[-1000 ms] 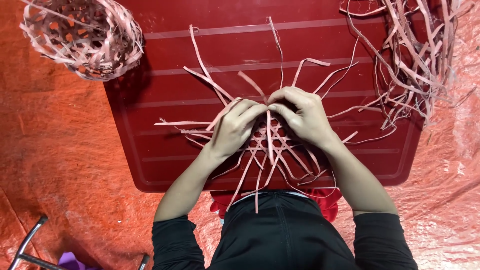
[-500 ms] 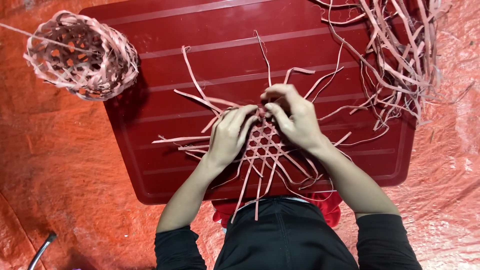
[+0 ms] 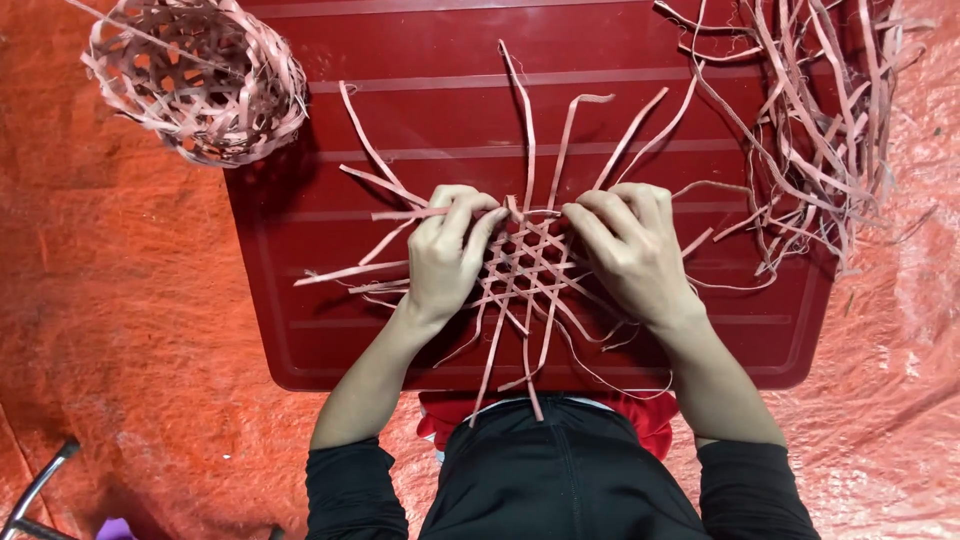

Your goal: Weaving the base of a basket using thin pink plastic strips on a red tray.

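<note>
A flat open-weave mat of pale pink strips [image 3: 528,262] lies on a dark red plastic board [image 3: 500,110], its loose strip ends fanning outward. My left hand [image 3: 448,250] rests on the mat's left side, fingers pinching a strip near the top left of the weave. My right hand [image 3: 628,245] presses on the mat's right side, fingertips curled onto the strips at its upper edge. Both hands touch the weave, with the woven centre visible between them.
A finished round woven basket [image 3: 195,78] sits at the board's upper left corner. A tangled pile of loose strips [image 3: 815,110] lies at the upper right. An orange-red tarp [image 3: 110,300] covers the floor. A metal tool handle [image 3: 35,490] pokes in at bottom left.
My hands have moved apart, from overlapping over the weave's centre to its left and right sides, uncovering the woven middle. The view has shifted slightly.
</note>
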